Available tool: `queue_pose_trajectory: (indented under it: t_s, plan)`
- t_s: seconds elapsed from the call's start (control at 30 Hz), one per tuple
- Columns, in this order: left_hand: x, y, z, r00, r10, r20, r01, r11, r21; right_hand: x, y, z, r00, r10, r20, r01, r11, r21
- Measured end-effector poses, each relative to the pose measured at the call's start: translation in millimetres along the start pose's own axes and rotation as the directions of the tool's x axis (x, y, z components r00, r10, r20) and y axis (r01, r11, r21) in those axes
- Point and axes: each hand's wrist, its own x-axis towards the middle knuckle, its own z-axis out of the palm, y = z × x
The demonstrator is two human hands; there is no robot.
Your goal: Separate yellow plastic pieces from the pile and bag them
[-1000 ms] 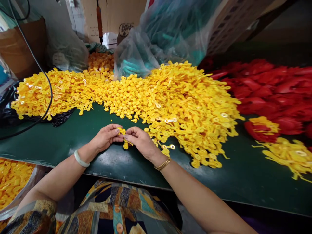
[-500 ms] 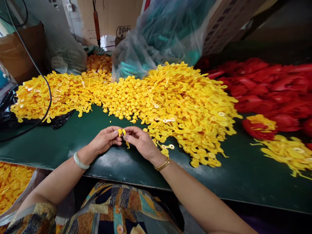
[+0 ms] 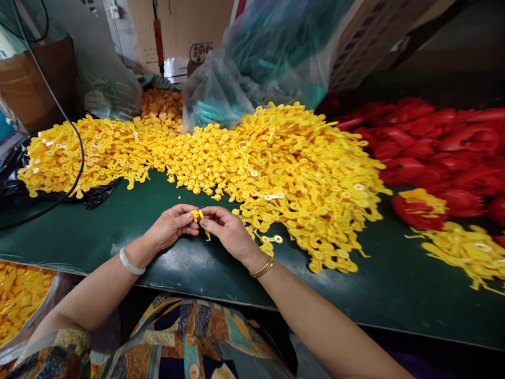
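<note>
Between thumb and fingers, my left hand [image 3: 176, 223] pinches a small yellow plastic piece [image 3: 194, 215]. Facing it, my right hand [image 3: 223, 226] is closed on a longer yellow plastic part [image 3: 201, 216], whose thin tail hangs below the fingertips. The two pieces meet or nearly meet; the fingers hide whether they are joined. Both hands are just above the dark green tabletop [image 3: 158, 268], near its front edge. Beyond them lies a heap of small yellow knob-like pieces [image 3: 197, 160], and to the right a bigger heap of flat yellow parts with ringed ends [image 3: 303, 173].
Another yellow heap [image 3: 79, 152] sits at the left on black plastic, crossed by a black cable [image 3: 81, 152]. Red plastic parts [image 3: 430, 142] pile up at the right. A clear bag of teal pieces [image 3: 268, 58] stands behind. An orange screwdriver-like tool [image 3: 158, 42] hangs at the back.
The left hand's piece and the right hand's part look slightly closer together. Otherwise the hands keep their place, and the whole view has shifted slightly.
</note>
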Motion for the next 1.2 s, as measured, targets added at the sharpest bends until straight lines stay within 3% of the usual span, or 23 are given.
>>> queue_pose_trajectory:
  t_s: [0.3,0.6,0.73,0.83,0.9,0.97,1.1,1.17,1.2]
  plan:
    - [0.3,-5.6,1.9,0.996,0.082,-0.047,-0.075,0.99,0.123,-3.8,2.6,1.4,0.986,-0.16,-0.052,0.136,0.939,-0.315]
    - [-0.9,-15.5,8.8,0.941,0.305,-0.149,-0.228,0.892,0.39,-10.4,13.8,12.0,0.881,-0.471,0.046,0.371,0.625,-0.687]
    - [-3.1,-18.4,6.9,0.905,0.403,-0.137,-0.273,0.796,0.54,-12.0,23.8,16.8,0.848,-0.519,0.107,0.385,0.464,-0.798]
    - [-5.8,-14.8,1.7,0.887,0.456,-0.074,-0.291,0.676,0.677,-13.4,26.1,15.8,0.847,-0.511,0.146,0.39,0.411,-0.824]
    - [-6.9,-10.7,-1.3,0.889,0.458,-0.004,-0.297,0.584,0.755,-13.7,23.4,12.3,0.859,-0.486,0.16,0.405,0.454,-0.794]
    - [-7.0,-8.3,-2.0,0.904,0.426,0.036,-0.296,0.563,0.771,-12.7,17.1,7.8,0.89,-0.432,0.146,0.398,0.581,-0.71]
    - [-6.6,-12.3,4.0,0.951,0.309,-0.031,-0.227,0.759,0.61,-8.8,2.4,2.5,0.976,-0.214,0.04,0.21,0.878,-0.429]
    - [-5.7,-11.7,5.5,0.964,0.265,-0.029,-0.201,0.797,0.57,-7.0,0.1,2.0,0.994,-0.111,0.02,0.112,0.939,-0.324]
    - [-4.7,-8.0,4.0,0.965,0.263,0.0,-0.208,0.765,0.609,-5.8,0.9,2.1,0.997,-0.079,0.022,0.082,0.949,-0.305]
